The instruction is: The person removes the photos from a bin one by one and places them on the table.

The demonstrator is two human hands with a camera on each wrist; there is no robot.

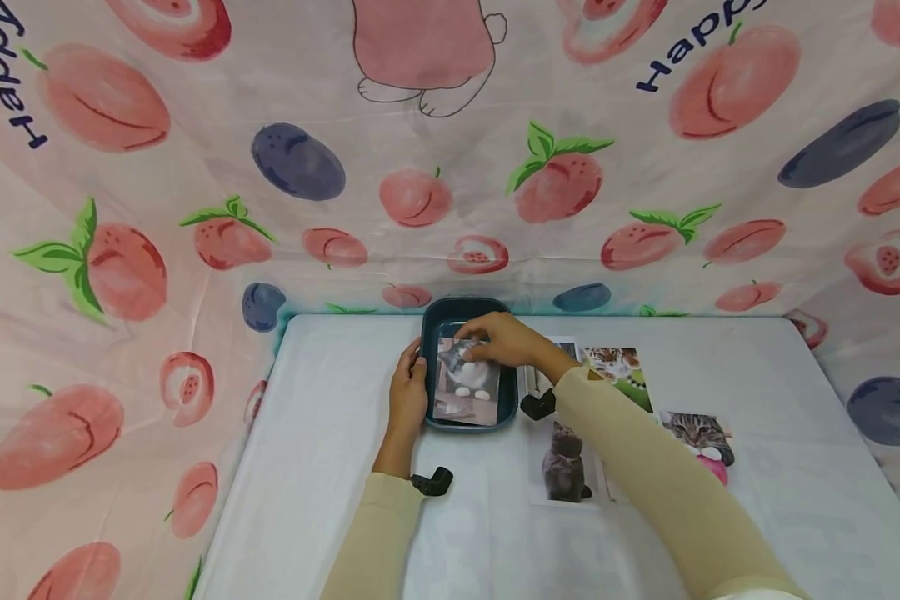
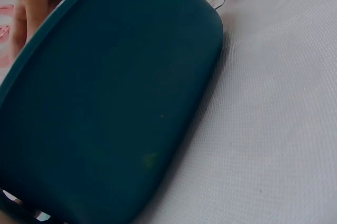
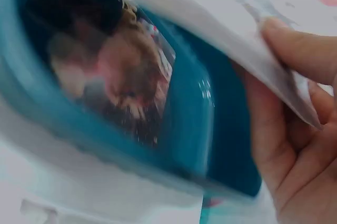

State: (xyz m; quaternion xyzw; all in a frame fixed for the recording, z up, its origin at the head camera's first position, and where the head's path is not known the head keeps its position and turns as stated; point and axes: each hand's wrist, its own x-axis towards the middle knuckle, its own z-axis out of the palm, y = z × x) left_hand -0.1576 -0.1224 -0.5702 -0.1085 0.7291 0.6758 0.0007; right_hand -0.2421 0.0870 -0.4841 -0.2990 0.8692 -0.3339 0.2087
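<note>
A dark teal tray (image 1: pixel 507 408) stands at the back of the table, long side running away from me. My left hand (image 1: pixel 407 387) holds its left side, the thumb near the rim. Over the tray, my right hand (image 1: pixel 506 337) pinches a photo card of a grey-and-white cat (image 1: pixel 467 387) by its far end. In the right wrist view, the thumb lies on one face of the card and the fingers behind it. Beneath it, inside the tray, lies another glossy picture (image 3: pixel 131 71), blurred, with a brownish furry shape.
Right of the tray lie more cards: a tiger picture (image 1: pixel 615 371), a sitting grey cat (image 1: pixel 566 467) and a tabby with something pink (image 1: pixel 701 437). My right forearm covers part of them. A fruit-print cloth (image 1: pixel 450 279) hangs behind the white table (image 1: pixel 322 433).
</note>
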